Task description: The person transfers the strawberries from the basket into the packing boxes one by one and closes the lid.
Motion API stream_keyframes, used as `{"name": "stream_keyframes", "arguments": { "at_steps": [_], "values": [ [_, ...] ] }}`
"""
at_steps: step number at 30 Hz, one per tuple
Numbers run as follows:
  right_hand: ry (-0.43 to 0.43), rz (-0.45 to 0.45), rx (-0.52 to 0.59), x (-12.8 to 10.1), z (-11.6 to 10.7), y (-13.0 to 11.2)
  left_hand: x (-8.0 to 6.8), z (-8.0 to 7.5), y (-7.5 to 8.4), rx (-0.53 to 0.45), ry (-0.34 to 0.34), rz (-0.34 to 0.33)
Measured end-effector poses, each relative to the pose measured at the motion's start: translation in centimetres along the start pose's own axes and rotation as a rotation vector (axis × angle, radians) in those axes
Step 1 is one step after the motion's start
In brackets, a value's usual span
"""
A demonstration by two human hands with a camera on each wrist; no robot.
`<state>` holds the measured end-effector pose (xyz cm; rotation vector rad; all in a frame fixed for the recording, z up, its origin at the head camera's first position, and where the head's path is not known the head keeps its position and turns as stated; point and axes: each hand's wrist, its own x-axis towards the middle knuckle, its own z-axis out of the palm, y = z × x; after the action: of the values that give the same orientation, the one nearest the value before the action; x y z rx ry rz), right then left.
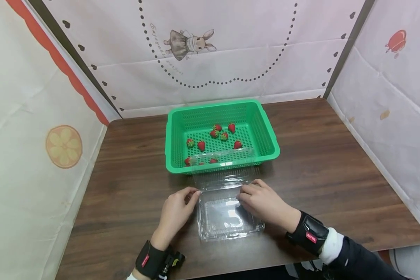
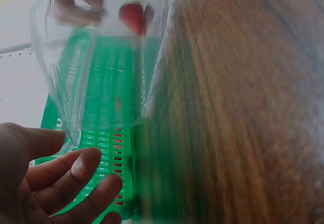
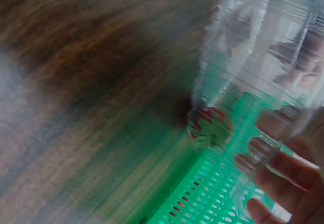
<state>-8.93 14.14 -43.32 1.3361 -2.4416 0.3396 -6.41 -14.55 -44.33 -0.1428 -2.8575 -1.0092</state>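
A clear plastic clamshell box (image 1: 218, 223) lies open on the table, its raised lid (image 1: 220, 181) leaning over the front rim of the green basket. With thumb and forefinger, my left hand (image 1: 176, 208) pinches the box's left edge near the hinge. My right hand (image 1: 262, 200) bends over the opposite side, its fingers gripping the plastic edge. A strawberry (image 2: 132, 17) appears through the plastic in the left wrist view, and a leafy strawberry (image 3: 210, 127) in the right wrist view. Neither can be made out inside the box in the head view.
Behind the box stands a green slotted basket (image 1: 170, 136) with several strawberries (image 1: 232, 127) scattered inside. The brown wooden table (image 1: 325, 167) extends to both sides. Printed white cloth (image 1: 231, 46) hangs at the back and sides.
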Motion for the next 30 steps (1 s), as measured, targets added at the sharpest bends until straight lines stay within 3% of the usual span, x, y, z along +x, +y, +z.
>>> {"name": "stream_keyframes", "arguments": {
  "at_steps": [9, 18, 23, 27, 30],
  "values": [
    [0.206, -0.007, 0.059, 1.6, -4.8, 1.3, -0.5, -0.2, 0.0, -0.002, 0.021, 0.016],
    [0.319, 0.039, 0.059, 5.5, -10.3, 5.3, -0.9, -1.1, 0.4, 0.005, 0.058, 0.016],
    [0.283, 0.094, 0.044, 7.8, -12.1, 8.1, -0.9, -2.3, 0.3, 0.000, 0.197, 0.045],
    [0.191, 0.177, 0.058, 9.4, -12.8, 9.8, -0.4, -3.4, -0.2, -0.005, 0.375, 0.116],
    [0.092, 0.257, 0.082, 10.6, -12.6, 11.0, 0.1, -4.1, -0.7, 0.030, 0.439, 0.144]
  ]
}}
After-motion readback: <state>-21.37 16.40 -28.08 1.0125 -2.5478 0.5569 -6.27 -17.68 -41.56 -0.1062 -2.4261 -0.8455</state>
